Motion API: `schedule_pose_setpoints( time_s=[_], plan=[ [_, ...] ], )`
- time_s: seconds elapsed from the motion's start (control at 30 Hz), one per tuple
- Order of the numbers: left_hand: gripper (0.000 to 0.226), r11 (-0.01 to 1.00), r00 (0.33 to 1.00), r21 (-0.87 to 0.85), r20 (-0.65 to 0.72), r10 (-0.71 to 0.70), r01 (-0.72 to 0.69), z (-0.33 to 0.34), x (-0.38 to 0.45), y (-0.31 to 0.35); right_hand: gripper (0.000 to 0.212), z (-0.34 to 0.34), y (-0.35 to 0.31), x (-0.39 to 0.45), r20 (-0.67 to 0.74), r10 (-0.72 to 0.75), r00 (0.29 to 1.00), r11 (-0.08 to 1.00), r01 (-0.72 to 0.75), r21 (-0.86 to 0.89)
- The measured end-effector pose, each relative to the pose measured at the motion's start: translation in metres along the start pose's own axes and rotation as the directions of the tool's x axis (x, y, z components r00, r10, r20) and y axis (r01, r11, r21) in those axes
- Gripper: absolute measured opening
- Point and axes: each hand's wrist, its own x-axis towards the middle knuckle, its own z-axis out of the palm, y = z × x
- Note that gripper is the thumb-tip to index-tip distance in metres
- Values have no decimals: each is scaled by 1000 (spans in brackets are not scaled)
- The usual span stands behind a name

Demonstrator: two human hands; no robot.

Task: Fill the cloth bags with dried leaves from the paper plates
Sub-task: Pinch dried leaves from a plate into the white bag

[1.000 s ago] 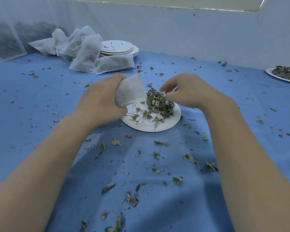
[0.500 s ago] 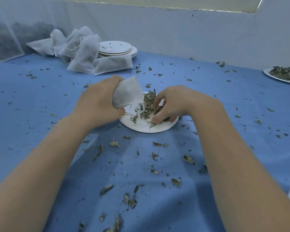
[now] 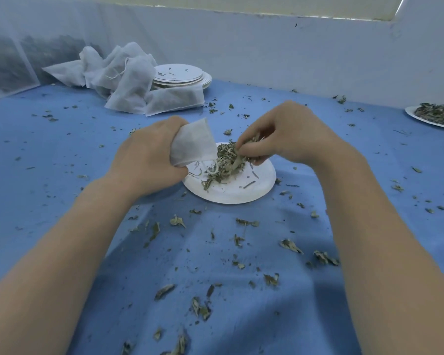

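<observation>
Fingertips (image 3: 244,147) of your right hand (image 3: 287,134) pinching clump of dried grey-green leaves (image 3: 228,162), lifting off round white paper plate (image 3: 246,193). Your left hand (image 3: 149,160) clenching small white cloth bag (image 3: 194,142), mouth tilting toward pile. Step in hand: loading the bag. Next: carrying the pinch across, pushing into mouth, keeping opening wide over plate so crumbs aren't landing on blue table cover (image 3: 62,155).
</observation>
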Motion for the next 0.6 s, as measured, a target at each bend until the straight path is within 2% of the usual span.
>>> schedule_pose_setpoints(
  time_s=[0.1, 0.3, 0.4, 0.47, 0.6],
  plan=[
    [55, 999, 999, 16, 33, 32, -32, 1, 0, 1, 8, -3, -5, 0, -61, -66, 996, 995, 70, 67],
    [56, 997, 997, -29, -14, 74, -74, 4, -1, 8, 14, 16, -17, 8, -87, -137, 987, 990, 139, 15],
    [54, 990, 997, -124, -53, 54, -60, 6, -2, 12, 13, 25, -23, 10, -112, -187, 976, 982, 184, -36],
    [54, 979, 996, -198, -81, 34, -50, 7, -3, 13, 17, 27, -27, 10, -67, -208, 976, 978, 205, -44],
    [55, 967, 997, -253, -82, 8, -29, 5, -3, 11, 23, 18, -28, 5, 157, -194, 968, 980, 187, 62]
  ],
)
